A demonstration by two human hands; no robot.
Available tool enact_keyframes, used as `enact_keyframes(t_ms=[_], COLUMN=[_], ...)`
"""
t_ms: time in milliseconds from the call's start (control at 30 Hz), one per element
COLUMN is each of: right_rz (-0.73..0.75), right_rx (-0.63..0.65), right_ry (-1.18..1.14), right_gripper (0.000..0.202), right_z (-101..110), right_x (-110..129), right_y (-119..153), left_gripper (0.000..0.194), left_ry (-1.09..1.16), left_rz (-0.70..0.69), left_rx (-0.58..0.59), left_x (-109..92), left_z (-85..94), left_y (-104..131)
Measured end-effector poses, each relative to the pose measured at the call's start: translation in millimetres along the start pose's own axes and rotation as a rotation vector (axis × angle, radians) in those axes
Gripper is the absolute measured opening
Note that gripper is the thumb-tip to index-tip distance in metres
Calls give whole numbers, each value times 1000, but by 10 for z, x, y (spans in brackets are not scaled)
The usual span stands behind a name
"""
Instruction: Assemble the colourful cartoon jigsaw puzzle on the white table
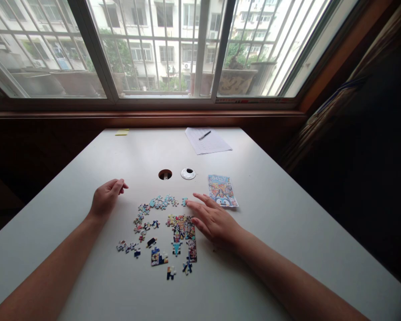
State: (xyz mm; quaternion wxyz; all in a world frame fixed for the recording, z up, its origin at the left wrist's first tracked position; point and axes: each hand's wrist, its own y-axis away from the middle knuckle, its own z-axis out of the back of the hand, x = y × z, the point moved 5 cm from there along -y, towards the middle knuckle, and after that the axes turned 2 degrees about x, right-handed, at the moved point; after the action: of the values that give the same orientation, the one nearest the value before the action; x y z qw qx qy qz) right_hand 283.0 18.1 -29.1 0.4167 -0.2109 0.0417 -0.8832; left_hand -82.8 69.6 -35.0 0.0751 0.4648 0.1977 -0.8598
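Note:
My right hand lies over the table with its fingers spread. Its fingertips are beside a light blue jigsaw piece; whether they touch it I cannot tell. Left of the palm is a joined section of jigsaw puzzle, crowded with colourful figures. Loose puzzle pieces curve around its upper left side. Below them sit a small joined corner section and several dark pieces. My left hand rests on the table left of the pieces, its fingers curled into a loose fist, with nothing seen in it.
A picture sheet with a blue penguin lies beyond my right hand. Farther back are papers with a pen and a yellow sticky note. The white table has a cable hole beside a round metal cover.

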Motion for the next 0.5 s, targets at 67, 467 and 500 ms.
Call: enact_keyframes(t_ms=[67, 467, 500], right_rz=[-16, -41, -43], right_rx=[-24, -60, -60], right_ry=[18, 0, -1], right_gripper=[47, 47, 47], right_z=[21, 75, 74], right_x=[-19, -28, -31], right_y=[29, 66, 66], left_gripper=[34, 36, 36], left_ry=[1, -6, -5], left_rz=[-4, -12, -11], left_rx=[2, 4, 5], left_x=[7, 22, 27], left_z=[-2, 2, 2], left_y=[1, -2, -3])
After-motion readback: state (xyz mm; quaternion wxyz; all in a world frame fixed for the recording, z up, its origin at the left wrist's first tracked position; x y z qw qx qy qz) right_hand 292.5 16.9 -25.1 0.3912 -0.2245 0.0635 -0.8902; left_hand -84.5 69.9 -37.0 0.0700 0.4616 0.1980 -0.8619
